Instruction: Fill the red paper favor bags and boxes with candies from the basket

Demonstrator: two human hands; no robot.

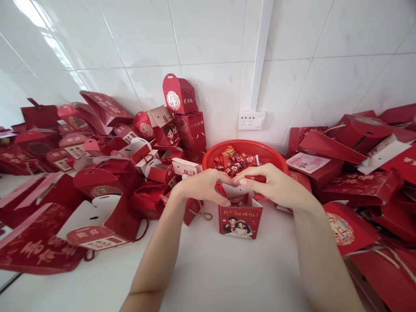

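Observation:
A small red gift box (240, 222) with a cartoon wedding couple on its front stands upright on the table, its top open. My left hand (204, 186) is closed at the box's upper left side, the thumb by its rim and the fingers over the back. Above the box, my right hand (281, 184) pinches a small red wrapped piece (255, 178), probably a candy. Its fingertips come close to those of my left hand. Just behind the hands, a red plastic basket (212, 152) holds several wrapped candies (231, 159). My wrists partly hide its near side.
Many red gift boxes (97, 221) crowd the left side, and two stacked ones (191, 125) lean near the wall. More boxes (357, 186) are heaped at right. A white socket (251, 120) sits on the tiled wall (214, 86). The white table (240, 277) shows in front.

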